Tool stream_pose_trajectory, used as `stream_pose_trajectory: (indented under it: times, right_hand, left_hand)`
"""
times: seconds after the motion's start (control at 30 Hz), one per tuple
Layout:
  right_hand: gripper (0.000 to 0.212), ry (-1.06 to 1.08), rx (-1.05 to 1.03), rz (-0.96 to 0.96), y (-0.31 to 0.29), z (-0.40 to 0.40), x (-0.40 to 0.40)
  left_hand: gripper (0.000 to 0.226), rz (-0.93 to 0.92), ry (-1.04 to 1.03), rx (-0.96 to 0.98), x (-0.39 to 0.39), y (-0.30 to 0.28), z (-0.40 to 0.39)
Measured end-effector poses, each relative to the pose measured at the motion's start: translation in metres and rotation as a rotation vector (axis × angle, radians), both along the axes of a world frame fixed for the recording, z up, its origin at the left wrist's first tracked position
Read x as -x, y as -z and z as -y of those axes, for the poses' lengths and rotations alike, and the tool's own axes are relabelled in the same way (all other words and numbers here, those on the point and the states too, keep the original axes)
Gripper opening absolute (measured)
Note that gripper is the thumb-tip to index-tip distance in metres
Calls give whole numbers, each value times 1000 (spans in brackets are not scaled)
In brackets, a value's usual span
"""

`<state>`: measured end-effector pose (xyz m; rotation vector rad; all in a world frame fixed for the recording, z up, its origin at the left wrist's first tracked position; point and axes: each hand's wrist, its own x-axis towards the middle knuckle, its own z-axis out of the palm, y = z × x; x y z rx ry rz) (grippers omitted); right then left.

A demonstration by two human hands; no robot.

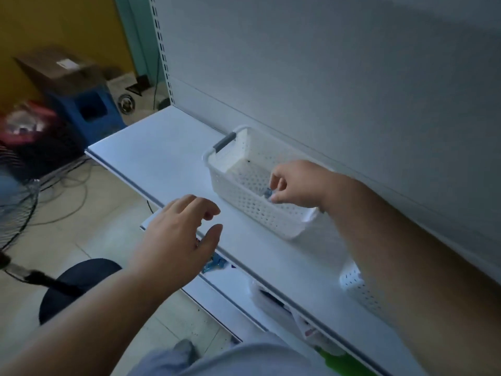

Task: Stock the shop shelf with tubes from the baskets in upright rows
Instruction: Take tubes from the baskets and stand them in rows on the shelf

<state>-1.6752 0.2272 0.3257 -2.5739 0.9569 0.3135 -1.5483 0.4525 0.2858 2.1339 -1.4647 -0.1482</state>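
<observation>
2 hands are working: right hand [295,183] pinching a blue item [267,193] (blurred) inside the white basket [238,185], left hand [179,234] hovering, fingers loosely spread.

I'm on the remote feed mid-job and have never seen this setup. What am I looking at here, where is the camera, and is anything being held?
There is no machine: a person works with bare hands. The single picture comes from a wide-angle camera worn on the head, looking forward and down. The white shelf holds a perforated white basket with a grey handle, set near the back panel. The right hand reaches into it and pinches a small blue item, probably a tube, though it is too small to be sure. The left hand hovers open over the shelf's front edge, holding nothing. A second white basket peeks out from behind the right forearm. No tubes stand on this shelf yet.
</observation>
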Motion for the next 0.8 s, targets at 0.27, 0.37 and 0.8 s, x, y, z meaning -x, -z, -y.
stream_pose_trajectory:
  times: [0.27,0.37,0.8]
  right_hand:
    - [18,65,-18,-340,45,17,-42]
    - [20,129,-27,-390,53,25,-48]
    - [22,658,230,675,-34,-73,-11]
  left_hand:
    - [17,-7,229,39,-65,-1,33]
    - [17,-6,331,70,-85,0,46]
    - [34,-129,636,180,-79,-5,81]
